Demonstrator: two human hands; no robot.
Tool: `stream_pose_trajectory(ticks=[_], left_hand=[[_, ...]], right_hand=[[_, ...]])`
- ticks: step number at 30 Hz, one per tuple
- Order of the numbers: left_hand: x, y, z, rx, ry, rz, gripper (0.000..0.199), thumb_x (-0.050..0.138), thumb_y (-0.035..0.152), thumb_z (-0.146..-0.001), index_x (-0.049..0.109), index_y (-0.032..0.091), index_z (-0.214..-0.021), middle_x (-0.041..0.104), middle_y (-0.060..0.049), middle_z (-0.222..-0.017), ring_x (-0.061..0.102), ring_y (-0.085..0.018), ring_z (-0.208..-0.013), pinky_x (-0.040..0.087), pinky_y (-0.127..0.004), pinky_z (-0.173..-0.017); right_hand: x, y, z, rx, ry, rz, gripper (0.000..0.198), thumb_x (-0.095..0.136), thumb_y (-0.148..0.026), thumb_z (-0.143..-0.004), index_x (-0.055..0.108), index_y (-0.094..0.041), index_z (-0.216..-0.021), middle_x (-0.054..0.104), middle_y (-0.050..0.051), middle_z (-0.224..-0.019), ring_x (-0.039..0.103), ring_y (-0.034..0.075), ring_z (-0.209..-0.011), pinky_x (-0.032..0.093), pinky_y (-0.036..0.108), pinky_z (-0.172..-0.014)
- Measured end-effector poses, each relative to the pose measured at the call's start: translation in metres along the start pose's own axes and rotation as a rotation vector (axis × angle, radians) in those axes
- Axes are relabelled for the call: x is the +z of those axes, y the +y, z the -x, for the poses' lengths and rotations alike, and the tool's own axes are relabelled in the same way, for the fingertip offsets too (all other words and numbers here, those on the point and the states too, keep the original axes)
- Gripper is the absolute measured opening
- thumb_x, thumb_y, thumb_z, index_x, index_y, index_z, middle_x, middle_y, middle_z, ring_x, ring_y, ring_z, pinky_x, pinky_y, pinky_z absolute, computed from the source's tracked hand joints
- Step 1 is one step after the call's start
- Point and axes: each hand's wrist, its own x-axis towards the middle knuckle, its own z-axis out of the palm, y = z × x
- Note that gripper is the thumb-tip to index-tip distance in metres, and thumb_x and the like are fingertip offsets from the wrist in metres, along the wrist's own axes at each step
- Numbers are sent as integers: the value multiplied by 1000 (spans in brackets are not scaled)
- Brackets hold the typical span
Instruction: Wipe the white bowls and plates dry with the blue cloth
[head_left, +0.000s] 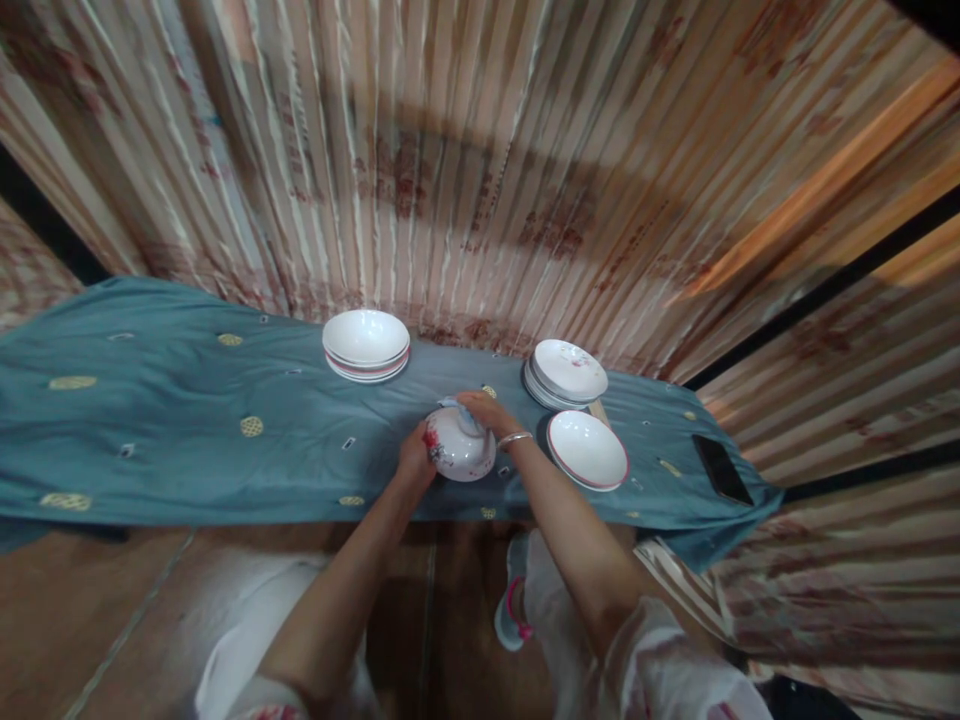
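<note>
Over the tabletop (pixel 300 450), the left hand (pixel 417 455) holds an upturned floral bowl (pixel 459 461) by its side; the right hand (pixel 484 409) holds what may be a pale cloth (pixel 471 421) to its base. Probably stiff, slick, breakable; grip the rim.

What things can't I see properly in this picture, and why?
All in the head view:
- Flowered bowl: its inside, turned away behind its own outside.
- Left hand: most fingers, hidden behind the bowl.
- Light blue cloth: partly covered by the right hand.
- Lower bowls at far left: insides covered by the top bowl.
</note>
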Motion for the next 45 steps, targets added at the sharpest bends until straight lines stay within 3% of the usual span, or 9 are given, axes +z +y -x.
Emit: stream_pose_trajectory(ticks=[3, 9, 15, 20, 30, 35, 39, 45], left_hand=[[1, 0, 0, 11, 4, -11, 20, 50, 13, -91, 68, 12, -82, 70, -3, -66, 69, -17, -66, 57, -28, -76], [3, 0, -1, 10, 34, -27, 22, 47, 13, -92, 68, 12, -86, 69, -3, -64, 71, -19, -70, 58, -32, -81], [6, 1, 0, 25, 45, -26, 22, 45, 14, -94, 68, 13, -92, 70, -3, -68, 71, -18, -73, 58, -30, -81], [8, 0, 0, 41, 50, -25, 24, 44, 16, -95, 68, 14, -97, 71, -3, -69, 72, -18, -73, 59, -31, -81], [12, 1, 11, 32, 100, -47, 28, 42, 19, -96, 68, 10, -101, 70, -3, -66, 72, -20, -69, 61, -34, -77], [15, 2, 18, 37, 90, -48, 29, 42, 18, -96, 68, 10, -105, 74, -6, -76, 73, -21, -73, 61, -34, -78], [18, 1, 25, 28, 73, -12, 34, 39, 20, -97, 67, 10, -113, 77, -9, -86, 75, -23, -78, 62, -36, -76], [21, 1, 33, 54, 52, -19, 37, 36, 19, -99, 66, 8, -118, 78, -12, -91, 75, -22, -78, 63, -34, -74]], right_hand=[[-2, 6, 18, 50, 2, -114, 31, 44, -14, -96, 75, -15, -94, 78, 5, -97, 70, 15, -87, 55, 28, -86], [7, 16, 53, 167, 165, -264, 44, 30, -25, -101, 69, -13, -117, 72, 11, -123, 67, 17, -113, 50, 34, -103], [32, 16, 83, 185, 397, -214, 50, 23, -29, -102, 60, -11, -131, 66, 16, -132, 59, 19, -126, 43, 41, -111], [47, 6, 104, 144, 476, -117, 53, 24, -34, -104, 47, -10, -144, 55, 20, -142, 50, 23, -135, 39, 46, -115], [52, -14, 134, 131, 344, 92, 63, 32, -37, -103, 22, -5, -156, 30, 24, -159, 23, 28, -152, 33, 50, -119], [52, -24, 153, 81, 254, 121, 70, 37, -36, -102, 12, -3, -158, 16, 28, -163, 11, 34, -154, 31, 56, -117], [53, -31, 167, 12, 220, 168, 77, 44, -34, -99, 5, -3, -158, 9, 30, -164, 7, 38, -154, 30, 60, -117], [55, -39, 181, -79, 157, 239, 84, 55, -29, -95, 8, -4, -159, 2, 30, -164, 5, 43, -153, 31, 64, -115]])
